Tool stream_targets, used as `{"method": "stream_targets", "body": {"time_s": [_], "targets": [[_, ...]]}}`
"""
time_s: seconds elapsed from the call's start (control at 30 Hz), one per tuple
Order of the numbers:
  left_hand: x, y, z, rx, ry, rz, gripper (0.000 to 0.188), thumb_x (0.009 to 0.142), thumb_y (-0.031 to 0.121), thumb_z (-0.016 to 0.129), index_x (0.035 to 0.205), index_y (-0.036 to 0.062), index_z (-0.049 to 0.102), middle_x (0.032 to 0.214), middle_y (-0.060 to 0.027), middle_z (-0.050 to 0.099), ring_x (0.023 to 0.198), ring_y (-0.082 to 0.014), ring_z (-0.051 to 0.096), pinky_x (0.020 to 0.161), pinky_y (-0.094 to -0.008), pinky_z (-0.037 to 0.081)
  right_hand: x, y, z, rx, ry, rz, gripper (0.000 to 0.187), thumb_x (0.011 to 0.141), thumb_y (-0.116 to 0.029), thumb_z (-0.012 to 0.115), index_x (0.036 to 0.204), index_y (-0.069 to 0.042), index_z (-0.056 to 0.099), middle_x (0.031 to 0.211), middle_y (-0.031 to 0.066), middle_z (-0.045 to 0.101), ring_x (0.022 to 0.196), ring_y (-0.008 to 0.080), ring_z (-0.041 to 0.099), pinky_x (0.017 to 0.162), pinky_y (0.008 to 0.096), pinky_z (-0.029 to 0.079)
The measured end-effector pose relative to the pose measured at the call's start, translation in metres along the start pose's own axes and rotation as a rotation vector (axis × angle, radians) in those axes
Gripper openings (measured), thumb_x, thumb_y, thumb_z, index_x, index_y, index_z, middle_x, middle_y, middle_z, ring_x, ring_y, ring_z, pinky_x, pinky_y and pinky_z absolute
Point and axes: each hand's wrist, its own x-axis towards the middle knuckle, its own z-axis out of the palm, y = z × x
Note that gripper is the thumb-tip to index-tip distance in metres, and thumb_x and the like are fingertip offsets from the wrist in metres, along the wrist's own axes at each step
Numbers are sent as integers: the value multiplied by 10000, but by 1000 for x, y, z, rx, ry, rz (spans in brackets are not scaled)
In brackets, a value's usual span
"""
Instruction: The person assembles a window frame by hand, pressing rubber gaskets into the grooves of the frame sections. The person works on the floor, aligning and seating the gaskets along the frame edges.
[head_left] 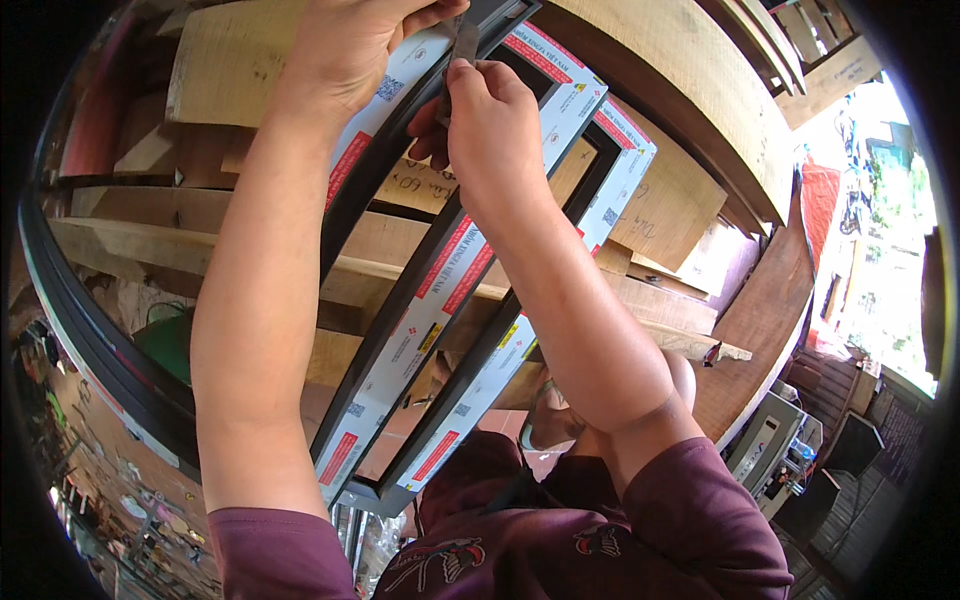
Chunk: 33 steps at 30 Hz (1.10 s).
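My right hand (495, 130) is closed around a narrow, flat grey metal strip (466, 42), thumb pressed on it. It is held over a dark metal frame (440, 285) whose bars carry white and red printed protective film. At the top edge my left hand (365, 45) has its fingers curled close to the strip's upper end. The picture cuts that hand off, so what its fingertips hold is hidden. A second, similar film-covered frame (468, 412) lies alongside, partly behind my right forearm.
Wooden boards (660, 70) lie beneath and beyond the frames, some with handwriting. Long dark profiles (110, 350) curve along the left side. Tools and scraps (140, 520) litter the lower left floor. A grey machine box (765, 445) stands at the right.
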Motion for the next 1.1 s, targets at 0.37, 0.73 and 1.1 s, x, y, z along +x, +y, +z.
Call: {"method": "stream_targets", "body": {"time_s": [0.37, 0.73, 1.1], "targets": [[-8, 8, 12, 422, -45, 102, 236, 901, -39, 628, 1126, 27, 609, 1002, -63, 631, 895, -155, 651, 828, -298, 562, 6, -1, -1, -88, -56, 15, 294, 1068, -248, 412, 1048, 13, 547, 741, 124, 664, 558, 184, 630, 504, 309, 462], [-2, 8, -2, 1352, -162, 422, 244, 854, 79, 728, 1097, 100, 728, 1057, -40, 607, 915, -204, 619, 840, -302, 491, -12, -22, -19, -4, -27, 115, 280, 1074, -286, 449, 1029, -28, 545, 717, 110, 650, 498, 165, 581, 495, 298, 444], [4, 8, -2, 1234, -104, 426, 166, 890, 72, 728, 1053, 38, 726, 1062, -33, 669, 893, -169, 642, 797, -277, 510, -3, -12, -8, 33, -32, 116, 272, 1071, -264, 441, 1025, -16, 542, 694, 101, 640, 499, 157, 567, 479, 294, 434]]}}
